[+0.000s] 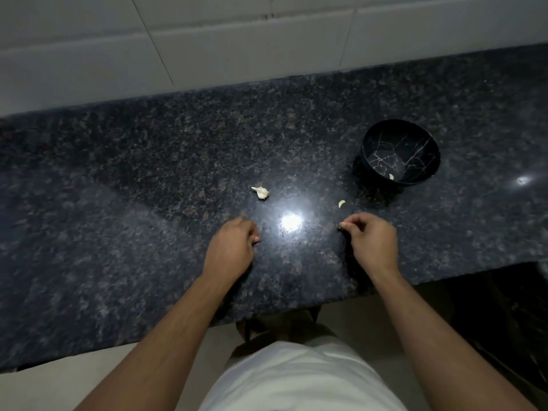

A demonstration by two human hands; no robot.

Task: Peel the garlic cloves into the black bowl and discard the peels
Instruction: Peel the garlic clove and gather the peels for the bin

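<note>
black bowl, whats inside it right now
One small pale clove lies near the front wall inside the black bowl. The near rim hides a sliver of the floor, so nothing more can be confirmed.

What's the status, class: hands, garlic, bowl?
Left hand and right hand curled, contents unclear. One piece in black bowl, two garlic pieces on counter. Nothing blocking.

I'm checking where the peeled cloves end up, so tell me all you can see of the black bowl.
The black bowl is round and deep, glossy, with thin pale veins like marble across its inside. It stands upright on the dark speckled granite countertop, to the right and farther back than both hands, which do not touch it. One small pale piece, probably a peeled clove, lies inside against its near wall. Nothing else touches the bowl; another pale piece lies on the counter short of it.
</note>
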